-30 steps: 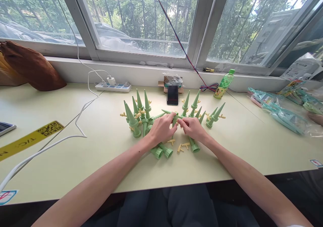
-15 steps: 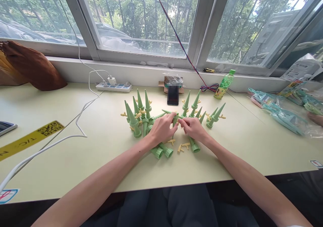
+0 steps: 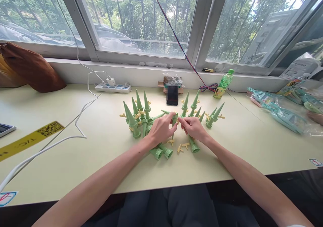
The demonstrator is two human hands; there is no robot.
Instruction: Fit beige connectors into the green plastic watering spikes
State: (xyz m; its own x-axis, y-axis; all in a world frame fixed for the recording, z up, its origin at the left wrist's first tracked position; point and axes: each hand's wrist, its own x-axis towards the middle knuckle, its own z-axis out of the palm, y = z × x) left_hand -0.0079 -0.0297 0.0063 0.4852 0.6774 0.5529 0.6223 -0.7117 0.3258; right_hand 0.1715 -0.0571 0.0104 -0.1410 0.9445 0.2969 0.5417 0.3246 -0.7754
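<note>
My left hand (image 3: 163, 128) is closed around a green plastic plant-watering spike (image 3: 175, 120), its narrow end pointing down. Close on its right, my right hand (image 3: 194, 127) pinches at the spike's side; a bit of yellow shows there, and my fingers hide most of it. Loose yellow T-shaped valves (image 3: 185, 146) lie on the table just below my hands. Green spikes with yellow valves stand in a left group (image 3: 132, 121) and a right group (image 3: 194, 105). More green spikes lie flat, with open collars (image 3: 167, 153) facing me by my left wrist and another collar (image 3: 194, 148) under my right hand.
Behind the spikes a dark phone (image 3: 172, 96) leans against a small box. A green-capped bottle (image 3: 224, 84) stands at the back right, near bagged turquoise items (image 3: 280, 114). A power strip (image 3: 113, 88) and white cable (image 3: 82, 119) lie to the left on the pale table (image 3: 217, 168).
The view has shifted slightly. Both hands stay together at the same spike, with only small finger movement.
</note>
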